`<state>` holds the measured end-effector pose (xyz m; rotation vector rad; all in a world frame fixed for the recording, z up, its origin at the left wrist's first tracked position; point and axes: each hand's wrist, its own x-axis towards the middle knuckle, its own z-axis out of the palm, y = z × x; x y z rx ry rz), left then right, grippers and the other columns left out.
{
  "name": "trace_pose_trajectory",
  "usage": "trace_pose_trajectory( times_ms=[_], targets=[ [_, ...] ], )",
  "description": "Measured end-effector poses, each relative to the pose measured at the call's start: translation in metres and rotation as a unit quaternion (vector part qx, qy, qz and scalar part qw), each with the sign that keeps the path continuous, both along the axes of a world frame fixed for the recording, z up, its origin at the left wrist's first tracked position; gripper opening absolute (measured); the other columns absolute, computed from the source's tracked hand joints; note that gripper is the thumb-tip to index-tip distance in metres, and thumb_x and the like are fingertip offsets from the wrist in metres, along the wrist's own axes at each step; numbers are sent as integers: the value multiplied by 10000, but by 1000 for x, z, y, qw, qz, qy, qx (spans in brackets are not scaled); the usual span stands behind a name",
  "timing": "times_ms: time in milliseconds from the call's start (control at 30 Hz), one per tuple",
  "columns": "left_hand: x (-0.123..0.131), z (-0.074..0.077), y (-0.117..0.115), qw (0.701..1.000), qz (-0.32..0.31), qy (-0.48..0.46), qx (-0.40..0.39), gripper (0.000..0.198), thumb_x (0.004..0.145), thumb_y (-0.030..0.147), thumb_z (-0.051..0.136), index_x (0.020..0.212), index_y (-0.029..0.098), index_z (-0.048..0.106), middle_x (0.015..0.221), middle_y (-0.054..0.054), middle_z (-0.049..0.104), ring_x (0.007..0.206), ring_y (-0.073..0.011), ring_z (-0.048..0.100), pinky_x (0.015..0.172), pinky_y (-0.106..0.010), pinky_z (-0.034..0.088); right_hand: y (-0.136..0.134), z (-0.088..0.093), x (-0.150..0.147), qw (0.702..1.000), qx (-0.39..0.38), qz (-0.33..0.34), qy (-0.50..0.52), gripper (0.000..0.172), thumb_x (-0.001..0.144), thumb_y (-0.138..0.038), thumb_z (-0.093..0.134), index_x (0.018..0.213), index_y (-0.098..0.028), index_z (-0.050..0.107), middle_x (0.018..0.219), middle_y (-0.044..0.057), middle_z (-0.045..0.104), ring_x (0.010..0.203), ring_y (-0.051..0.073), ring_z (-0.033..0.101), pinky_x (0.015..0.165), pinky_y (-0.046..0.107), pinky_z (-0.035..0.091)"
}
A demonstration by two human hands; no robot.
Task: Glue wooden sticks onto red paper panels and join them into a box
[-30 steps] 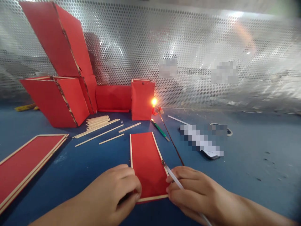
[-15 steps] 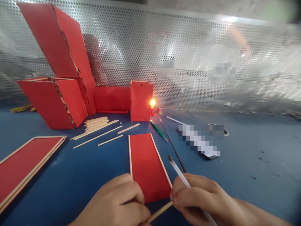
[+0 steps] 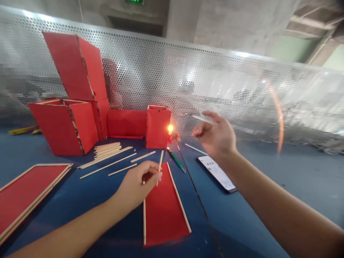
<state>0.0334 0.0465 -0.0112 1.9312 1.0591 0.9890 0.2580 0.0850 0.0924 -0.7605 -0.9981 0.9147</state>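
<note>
My left hand [image 3: 145, 179] pinches a short wooden stick [image 3: 161, 161] between thumb and fingers, held nearly upright above a red panel [image 3: 166, 215]. Thin wooden strips line both long sides of that panel, which lies flat on the blue table. My right hand [image 3: 216, 134] is raised at right, to the right of a small flame [image 3: 170, 128]. Its fingers hold a whitish translucent glue stick [image 3: 202, 119], whose tip points left. Beside the flame stands an upright red box [image 3: 158, 129].
Tall red boxes [image 3: 63, 125] and a red cylinder [image 3: 126, 123] stand at the back. Several wooden sticks [image 3: 107, 152], a green-handled craft knife [image 3: 176, 160] and a phone [image 3: 217, 173] lie on the table. A framed red panel [image 3: 32, 186] lies left. Behind is a perforated metal screen [image 3: 139, 71].
My right hand has risen up and away with the glue stick, toward the flame's height. My left hand has lifted the wooden stick from the near edge to above the panel. The view has tilted up.
</note>
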Motion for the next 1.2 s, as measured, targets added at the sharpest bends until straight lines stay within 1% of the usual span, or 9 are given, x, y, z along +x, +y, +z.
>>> trace_pose_trajectory(
  times_ms=[33,100,167,267,367,567,700,1100,1200],
  targets=[
    [1,-3,6,1000,6,-5,3,189,925,378,499,981,211,567,806,-18,711,738,-197,671,709,-337,528,17,-2,-3,998,-42,-3,53,233,944,-238,391,800,-229,573,460,-48,481,439,142,502,512,263,495],
    [3,-9,12,1000,9,-10,6,204,944,392,482,959,208,567,822,-33,714,751,-202,677,724,-345,532,49,-16,-10,994,-88,4,71,293,980,-254,350,764,-214,544,459,-54,442,410,139,456,458,260,461],
    [2,-16,15,1000,3,-13,7,217,952,402,483,950,206,577,820,-33,716,739,-200,677,720,-341,533,79,-37,-15,988,-128,-7,83,342,1034,-327,353,829,-179,583,538,-41,502,440,134,483,457,267,468],
    [-1,-20,15,1000,-8,-12,6,212,958,400,488,958,209,581,787,-12,706,724,-192,672,702,-321,525,115,-66,-18,982,-151,-53,96,273,1002,-390,586,1113,-145,635,968,40,678,746,150,658,660,314,573],
    [-4,-20,17,1000,-21,-8,1,199,953,390,499,945,212,585,743,7,684,704,-183,661,687,-307,515,138,-84,-15,979,-143,-102,100,320,985,-345,628,1248,-165,612,1206,88,655,974,214,678,813,403,594],
    [-5,-22,21,999,-37,-23,-33,211,952,397,504,952,211,604,763,2,668,703,-180,639,669,-308,508,155,-112,-10,982,-133,-103,91,317,983,-344,630,1244,-166,618,1212,89,658,994,224,679,834,418,592],
    [-4,-23,20,998,-27,-36,-35,192,950,381,514,895,220,604,728,15,639,693,-174,615,664,-302,489,162,-124,-5,984,-132,-87,84,276,986,-343,627,1190,-157,633,1113,68,681,883,188,690,747,359,603],
    [-2,-25,20,997,-19,-60,-37,160,940,358,541,888,234,627,731,19,663,673,-169,611,640,-285,471,173,-130,1,985,-137,-70,82,222,990,-326,623,1126,-153,647,1023,46,689,780,151,677,663,300,592],
    [-2,-25,20,997,-17,-59,-40,170,941,365,537,890,233,631,723,20,656,670,-172,607,641,-291,468,174,-130,0,985,-135,-64,82,231,990,-328,623,1141,-155,647,1057,55,687,819,162,682,695,319,598]
  ],
)
